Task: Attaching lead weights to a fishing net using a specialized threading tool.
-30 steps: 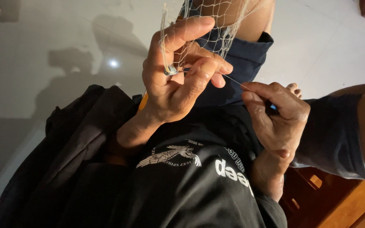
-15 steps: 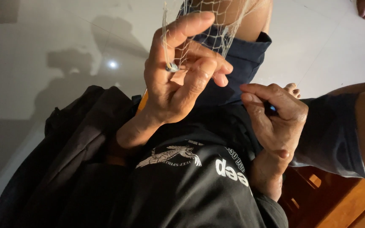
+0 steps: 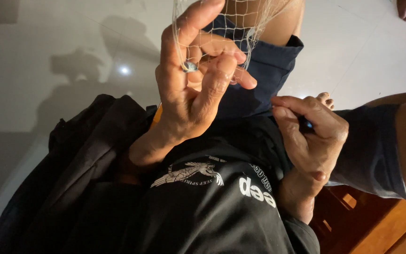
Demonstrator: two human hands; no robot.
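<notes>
The pale mesh net (image 3: 222, 19) hangs from the top of the view, draped over a bare knee and the hem of dark blue shorts (image 3: 264, 70), and its lower edge is gathered in the left hand (image 3: 193, 89). That hand is raised, palm toward the camera, with thumb and fingers curled around several strands; a small, dull metal piece (image 3: 190, 66), probably a sinker or ring on the net's edge, sits pinched against the index finger. The right hand (image 3: 311, 136) rests lower, near the right thigh, closed around a slim dark tool (image 3: 306, 124) of which only a short end shows; whether a line runs from it up to the mesh cannot be told in this light. To do this knotting step well, the left hand should keep the strands taut and the metal piece pinned so the mesh opening stays visible, while the right draws the tool away in a straight, steady pull, not a jerk, so that no neighbouring loop is snagged. Below both hands lie a black printed shirt (image 3: 212, 202) and a dark jacket (image 3: 81, 160), over a glossy pale tiled floor (image 3: 48, 70).
</notes>
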